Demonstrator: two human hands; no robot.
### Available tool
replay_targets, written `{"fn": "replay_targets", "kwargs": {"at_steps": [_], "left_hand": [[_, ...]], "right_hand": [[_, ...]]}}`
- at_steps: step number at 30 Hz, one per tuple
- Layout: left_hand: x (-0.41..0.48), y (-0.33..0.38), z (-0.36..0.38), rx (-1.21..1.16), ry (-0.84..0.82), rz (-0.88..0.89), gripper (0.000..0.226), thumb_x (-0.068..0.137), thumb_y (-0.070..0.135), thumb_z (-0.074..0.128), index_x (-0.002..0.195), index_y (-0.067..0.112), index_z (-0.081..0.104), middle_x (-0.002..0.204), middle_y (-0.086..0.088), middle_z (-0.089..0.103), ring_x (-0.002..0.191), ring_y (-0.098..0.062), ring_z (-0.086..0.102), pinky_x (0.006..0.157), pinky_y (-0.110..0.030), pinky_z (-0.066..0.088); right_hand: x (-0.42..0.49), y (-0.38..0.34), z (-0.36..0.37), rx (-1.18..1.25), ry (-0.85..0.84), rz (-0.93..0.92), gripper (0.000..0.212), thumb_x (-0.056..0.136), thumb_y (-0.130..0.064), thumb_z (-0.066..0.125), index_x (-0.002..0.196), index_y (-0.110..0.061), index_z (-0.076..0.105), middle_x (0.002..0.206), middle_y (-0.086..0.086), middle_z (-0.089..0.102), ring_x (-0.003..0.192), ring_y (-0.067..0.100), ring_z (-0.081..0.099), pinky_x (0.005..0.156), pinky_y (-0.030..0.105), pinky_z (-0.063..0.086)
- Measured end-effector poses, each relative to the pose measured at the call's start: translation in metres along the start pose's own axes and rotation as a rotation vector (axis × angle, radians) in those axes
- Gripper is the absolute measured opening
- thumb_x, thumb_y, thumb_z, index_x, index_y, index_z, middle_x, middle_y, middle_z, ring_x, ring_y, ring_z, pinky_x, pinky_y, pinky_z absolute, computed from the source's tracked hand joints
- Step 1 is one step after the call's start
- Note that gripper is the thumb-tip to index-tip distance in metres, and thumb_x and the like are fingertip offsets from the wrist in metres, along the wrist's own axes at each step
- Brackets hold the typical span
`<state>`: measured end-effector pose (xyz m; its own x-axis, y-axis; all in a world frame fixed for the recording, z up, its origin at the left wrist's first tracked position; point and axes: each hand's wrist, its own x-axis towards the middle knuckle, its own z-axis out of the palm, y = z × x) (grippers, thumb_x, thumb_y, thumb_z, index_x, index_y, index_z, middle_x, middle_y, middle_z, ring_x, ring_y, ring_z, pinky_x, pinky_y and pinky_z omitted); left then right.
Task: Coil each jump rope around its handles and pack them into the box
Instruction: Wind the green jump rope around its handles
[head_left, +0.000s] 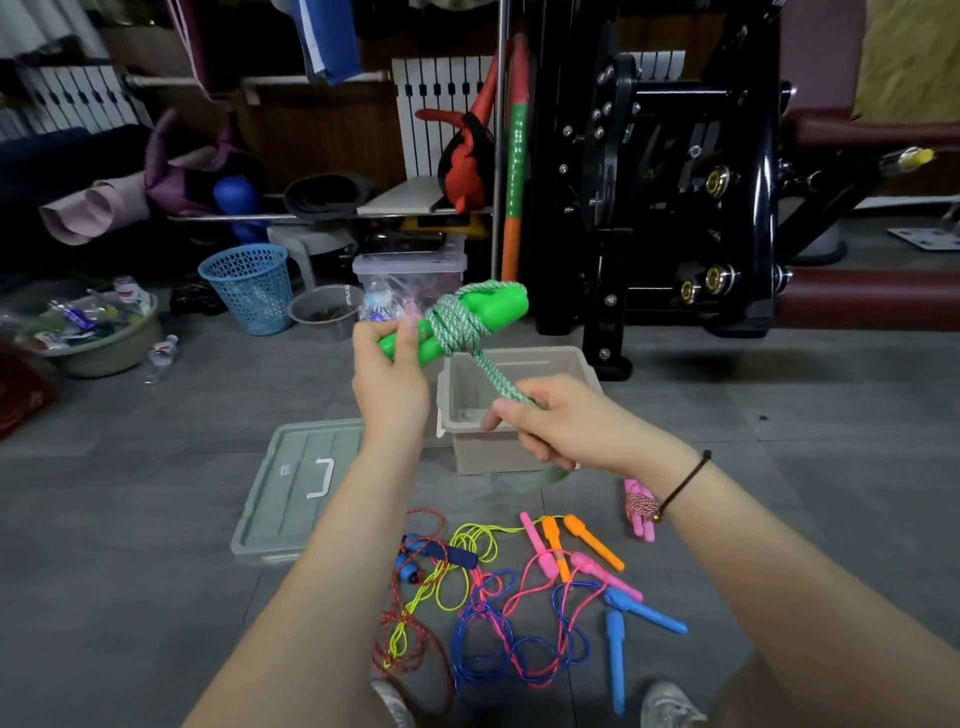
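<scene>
Two green handles (457, 322) are clamped side by side in the left hand (390, 382), fist closed around their lower ends so the pair stays aligned as a spool above the open beige box (519, 395), while the right hand (566, 423) pinches the green-and-white rope (491, 371) taut just below the wound turns – tension that likely keeps the coil tight. Several ropes lie uncoiled on the floor near the feet – blue, pink, yellow and red cords tangled, with orange handles (576, 540) – and one wound pink bundle (640, 506) sits beside the right wrist, while the box's lid (291, 493) rests to the left, so most of the job looks unfinished
</scene>
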<state>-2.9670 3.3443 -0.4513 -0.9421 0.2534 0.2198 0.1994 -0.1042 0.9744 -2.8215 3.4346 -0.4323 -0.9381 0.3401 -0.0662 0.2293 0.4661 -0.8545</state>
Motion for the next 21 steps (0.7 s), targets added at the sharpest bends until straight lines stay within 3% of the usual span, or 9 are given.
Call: {"fn": "replay_targets", "kwargs": {"at_steps": [2, 5, 8, 12, 15, 17, 21], "left_hand": [[-0.001, -0.004, 0.001, 0.235, -0.051, 0.129, 0.012, 0.095, 0.032, 0.052, 0.095, 0.02, 0.053, 0.086, 0.005, 0.061, 0.085, -0.024, 0.058, 0.072, -0.031, 0.042], [-0.01, -0.004, 0.004, 0.404, -0.17, 0.346, 0.01, 0.095, 0.022, 0.055, 0.095, 0.011, 0.054, 0.084, 0.003, 0.057, 0.077, -0.018, 0.049, 0.064, -0.023, 0.027], [-0.009, -0.011, 0.002, 0.535, -0.337, 0.435, 0.008, 0.092, 0.019, 0.058, 0.093, 0.011, 0.055, 0.087, 0.004, 0.057, 0.078, -0.015, 0.048, 0.066, -0.023, 0.028], [-0.008, -0.012, -0.006, 0.591, -0.678, 0.453, 0.006, 0.091, 0.019, 0.061, 0.092, 0.015, 0.056, 0.086, 0.005, 0.061, 0.079, -0.014, 0.055, 0.069, -0.022, 0.036], [-0.011, -0.009, -0.01, 0.549, -0.937, 0.381, 0.014, 0.09, 0.02, 0.062, 0.085, 0.028, 0.052, 0.074, 0.017, 0.058, 0.07, 0.002, 0.051, 0.068, -0.02, 0.039], [-0.015, -0.005, -0.012, 0.373, -1.047, 0.259, 0.01, 0.091, 0.02, 0.06, 0.086, 0.025, 0.053, 0.071, 0.017, 0.056, 0.067, -0.001, 0.049, 0.066, -0.018, 0.041], [-0.021, 0.003, -0.016, -0.017, -1.064, 0.028, 0.004, 0.09, 0.019, 0.055, 0.089, 0.016, 0.052, 0.073, 0.009, 0.058, 0.065, -0.006, 0.05, 0.061, -0.019, 0.042]], "right_hand": [[-0.002, -0.002, 0.003, -0.018, 0.005, -0.03, 0.03, 0.099, -0.031, 0.043, 0.091, -0.013, 0.066, 0.049, -0.001, 0.05, 0.035, 0.011, 0.038, 0.041, 0.022, 0.036], [-0.003, -0.001, 0.001, -0.031, -0.005, -0.032, 0.03, 0.098, -0.033, 0.045, 0.082, -0.017, 0.065, 0.048, -0.002, 0.053, 0.033, 0.01, 0.042, 0.039, 0.019, 0.038], [-0.006, -0.001, -0.003, 0.008, -0.011, -0.03, 0.03, 0.097, -0.032, 0.049, 0.076, -0.016, 0.065, 0.046, 0.0, 0.051, 0.032, 0.008, 0.041, 0.04, 0.02, 0.04], [-0.002, 0.005, -0.015, -0.005, 0.22, -0.044, 0.039, 0.091, -0.042, 0.056, 0.064, -0.016, 0.068, 0.039, -0.005, 0.044, 0.036, 0.01, 0.038, 0.048, 0.028, 0.04], [0.007, 0.019, -0.026, -0.08, 0.38, -0.011, 0.045, 0.081, -0.055, 0.061, 0.053, -0.02, 0.064, 0.038, -0.007, 0.041, 0.038, 0.007, 0.036, 0.05, 0.028, 0.035], [0.01, 0.026, -0.029, 0.001, 0.386, -0.001, 0.047, 0.081, -0.054, 0.063, 0.05, -0.019, 0.06, 0.04, -0.008, 0.04, 0.039, 0.008, 0.035, 0.047, 0.025, 0.032], [0.017, 0.031, -0.029, 0.064, 0.346, 0.047, 0.052, 0.075, -0.066, 0.061, 0.053, -0.018, 0.059, 0.051, -0.003, 0.048, 0.047, 0.009, 0.043, 0.053, 0.027, 0.037]]}}
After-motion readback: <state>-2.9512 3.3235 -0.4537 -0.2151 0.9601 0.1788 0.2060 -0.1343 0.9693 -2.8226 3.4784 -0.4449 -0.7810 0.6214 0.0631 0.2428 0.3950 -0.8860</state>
